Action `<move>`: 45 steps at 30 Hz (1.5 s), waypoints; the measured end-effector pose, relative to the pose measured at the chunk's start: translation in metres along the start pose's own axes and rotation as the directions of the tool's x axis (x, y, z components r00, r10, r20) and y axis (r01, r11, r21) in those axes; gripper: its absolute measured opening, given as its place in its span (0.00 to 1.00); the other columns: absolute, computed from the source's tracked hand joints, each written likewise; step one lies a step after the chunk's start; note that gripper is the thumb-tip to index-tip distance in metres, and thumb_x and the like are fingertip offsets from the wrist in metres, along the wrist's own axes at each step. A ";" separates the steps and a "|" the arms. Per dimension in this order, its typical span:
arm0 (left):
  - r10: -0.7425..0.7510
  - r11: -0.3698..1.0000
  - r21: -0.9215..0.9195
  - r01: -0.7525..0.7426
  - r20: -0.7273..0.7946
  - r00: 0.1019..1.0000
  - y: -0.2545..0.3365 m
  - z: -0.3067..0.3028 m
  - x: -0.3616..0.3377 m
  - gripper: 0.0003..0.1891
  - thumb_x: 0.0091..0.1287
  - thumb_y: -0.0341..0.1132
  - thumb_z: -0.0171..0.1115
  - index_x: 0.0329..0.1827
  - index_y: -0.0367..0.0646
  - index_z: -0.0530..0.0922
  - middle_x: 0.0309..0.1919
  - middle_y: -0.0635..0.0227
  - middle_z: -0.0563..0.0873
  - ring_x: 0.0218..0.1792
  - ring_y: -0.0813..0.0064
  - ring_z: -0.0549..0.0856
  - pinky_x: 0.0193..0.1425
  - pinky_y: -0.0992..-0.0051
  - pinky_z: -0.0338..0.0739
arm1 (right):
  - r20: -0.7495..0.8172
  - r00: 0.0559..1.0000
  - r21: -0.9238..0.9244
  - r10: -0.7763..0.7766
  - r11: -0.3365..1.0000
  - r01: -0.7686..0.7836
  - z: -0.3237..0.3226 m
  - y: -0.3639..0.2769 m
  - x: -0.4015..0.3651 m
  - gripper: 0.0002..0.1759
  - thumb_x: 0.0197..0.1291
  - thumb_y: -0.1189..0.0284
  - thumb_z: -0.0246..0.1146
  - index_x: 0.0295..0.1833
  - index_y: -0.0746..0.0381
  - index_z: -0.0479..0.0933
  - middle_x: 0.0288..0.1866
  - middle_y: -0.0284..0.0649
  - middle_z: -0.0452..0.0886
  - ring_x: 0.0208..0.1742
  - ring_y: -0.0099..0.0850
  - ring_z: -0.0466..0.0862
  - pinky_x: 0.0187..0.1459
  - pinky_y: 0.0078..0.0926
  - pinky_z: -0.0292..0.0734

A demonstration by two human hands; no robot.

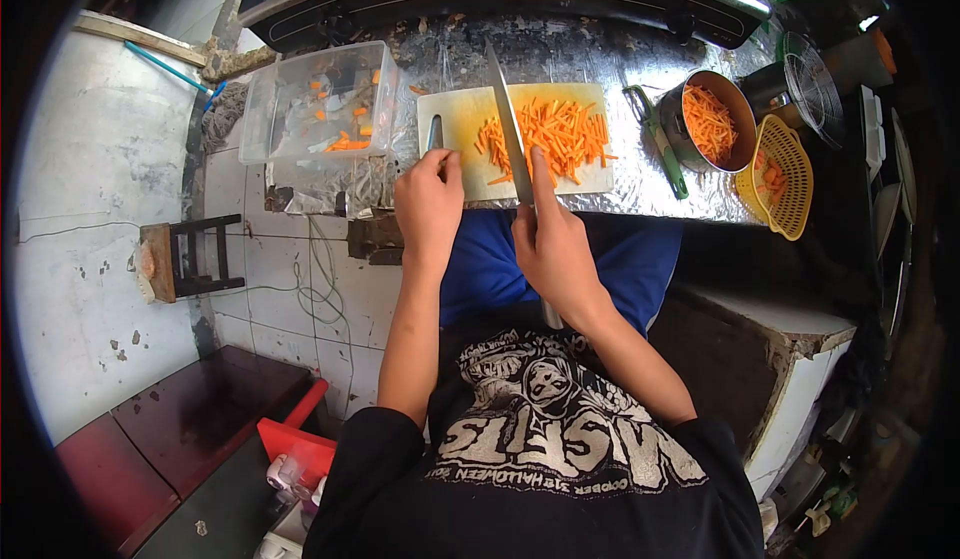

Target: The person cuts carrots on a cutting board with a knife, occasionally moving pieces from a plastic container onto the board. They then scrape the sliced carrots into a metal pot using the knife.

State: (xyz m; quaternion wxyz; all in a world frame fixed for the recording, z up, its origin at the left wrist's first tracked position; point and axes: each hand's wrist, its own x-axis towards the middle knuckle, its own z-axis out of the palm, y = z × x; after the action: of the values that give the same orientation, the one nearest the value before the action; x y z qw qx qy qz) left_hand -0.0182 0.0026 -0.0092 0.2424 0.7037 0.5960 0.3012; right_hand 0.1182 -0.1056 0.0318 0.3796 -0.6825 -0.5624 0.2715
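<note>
My right hand (551,249) grips the handle of a large kitchen knife (508,124). Its long blade points away from me across the cutting board (460,174), with my index finger laid along it. Shredded carrot (565,134) is heaped on the board, mostly to the right of the blade, with some on its left. My left hand (430,204) is closed at the board's near left corner, fingers curled over the edge beside the handle slot (435,131). Its fingertips are partly hidden.
Left of the board, a clear plastic container (340,99) holds carrot pieces. To the right are a green-handled peeler-like tool (660,144), a pot (745,119) of shredded carrot and a yellow basket (797,184) with carrot bits. A Rinnai stove (510,4) stands behind.
</note>
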 end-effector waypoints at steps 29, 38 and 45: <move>0.280 0.953 -0.137 -0.272 0.042 0.959 -0.035 -0.006 0.025 0.10 0.62 0.27 0.73 0.46 0.38 0.89 0.41 0.62 0.87 0.41 0.64 0.88 0.47 0.69 0.81 | 0.146 0.988 -0.124 -0.053 0.990 0.071 0.037 -0.001 -0.003 0.41 0.66 0.79 0.58 0.81 0.71 0.49 0.27 0.62 0.79 0.25 0.61 0.83 0.29 0.55 0.80; 0.274 0.954 -0.123 -0.274 -0.022 0.962 -0.037 0.000 0.022 0.10 0.60 0.24 0.72 0.44 0.35 0.88 0.42 0.62 0.88 0.42 0.63 0.88 0.49 0.70 0.81 | 0.227 0.973 -0.344 0.028 0.937 0.053 0.045 -0.008 -0.008 0.43 0.64 0.80 0.58 0.82 0.71 0.47 0.28 0.61 0.78 0.23 0.57 0.82 0.27 0.51 0.80; 0.292 0.954 -0.079 -0.291 0.008 0.956 -0.038 -0.002 0.024 0.10 0.60 0.25 0.73 0.45 0.36 0.88 0.43 0.62 0.88 0.43 0.62 0.89 0.50 0.70 0.81 | 0.160 0.987 -0.354 -0.021 0.932 0.078 0.062 -0.008 0.025 0.46 0.59 0.80 0.57 0.81 0.74 0.45 0.32 0.66 0.79 0.26 0.60 0.85 0.28 0.51 0.83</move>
State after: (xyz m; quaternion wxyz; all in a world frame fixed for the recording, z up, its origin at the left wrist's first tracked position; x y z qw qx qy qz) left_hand -0.0438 0.0332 -0.0310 0.2281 0.7769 0.4713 0.3496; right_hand 0.0700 -0.0672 0.0052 0.2109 -0.7031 -0.6471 0.2059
